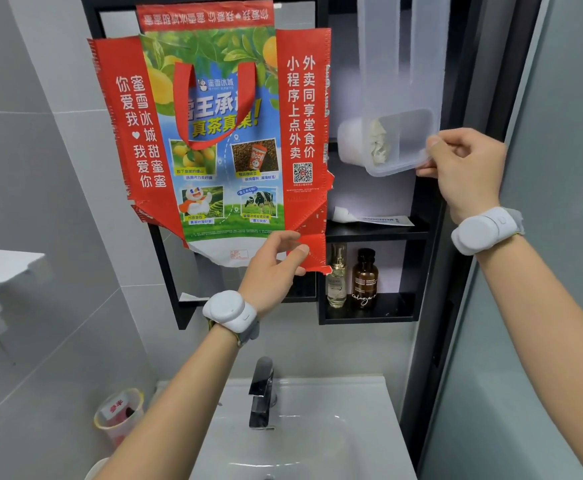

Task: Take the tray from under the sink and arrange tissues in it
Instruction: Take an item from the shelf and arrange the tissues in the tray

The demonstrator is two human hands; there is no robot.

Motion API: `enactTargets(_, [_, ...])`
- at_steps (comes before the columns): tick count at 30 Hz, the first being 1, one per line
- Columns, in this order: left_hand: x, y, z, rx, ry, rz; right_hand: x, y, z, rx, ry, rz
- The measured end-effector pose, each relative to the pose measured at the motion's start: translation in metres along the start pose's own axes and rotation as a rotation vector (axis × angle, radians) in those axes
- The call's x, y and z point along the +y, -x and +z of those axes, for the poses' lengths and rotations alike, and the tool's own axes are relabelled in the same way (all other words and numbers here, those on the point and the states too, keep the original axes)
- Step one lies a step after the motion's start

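My right hand (466, 171) pinches the rim of a clear plastic tray (401, 140), held up on edge in front of the upper shelf. A crumpled tissue (378, 143) and a white roll (350, 140) show through or behind the tray. My left hand (276, 265) pinches the lower right corner of a flattened red printed bag (210, 133) that hangs over the mirror. A folded tissue (343, 214) lies on the black shelf (376, 232) below the tray.
Two bottles (350, 278) stand on the lower shelf. The white sink (304, 427) with a chrome tap (260, 393) is below. A cup (118, 415) sits at the sink's left. A white wall holder (3, 275) juts out at left. A glass door (542, 306) borders the right.
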State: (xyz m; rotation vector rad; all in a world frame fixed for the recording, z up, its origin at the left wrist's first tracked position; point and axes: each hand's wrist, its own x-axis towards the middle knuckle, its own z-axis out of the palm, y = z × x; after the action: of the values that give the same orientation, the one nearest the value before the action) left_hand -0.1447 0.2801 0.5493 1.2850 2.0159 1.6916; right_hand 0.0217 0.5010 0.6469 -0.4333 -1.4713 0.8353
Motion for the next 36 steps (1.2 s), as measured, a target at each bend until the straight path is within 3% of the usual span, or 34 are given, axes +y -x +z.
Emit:
enactTargets(9, [0.001,0.006,-0.008,0.000,0.180,-0.078,0.028,0.059,0.002,-0.248,0.075,0.061])
enactTargets(16, [-0.016,0.018,-0.023,0.102,0.474,-0.153,0.072,0.114,0.015,-0.448,0.084,0.152])
enactTargets(23, [-0.048,0.049,-0.045,0.191,0.618,-0.221,0.117,0.180,0.030,-0.672,0.111,0.267])
enactTargets(27, [-0.081,0.075,-0.061,0.260,0.547,-0.371,0.137,0.228,0.044,-0.790,0.103,0.416])
enactTargets(36, [-0.150,0.141,-0.091,0.485,0.391,-0.551,0.166,0.313,0.077,-0.876,0.057,0.639])
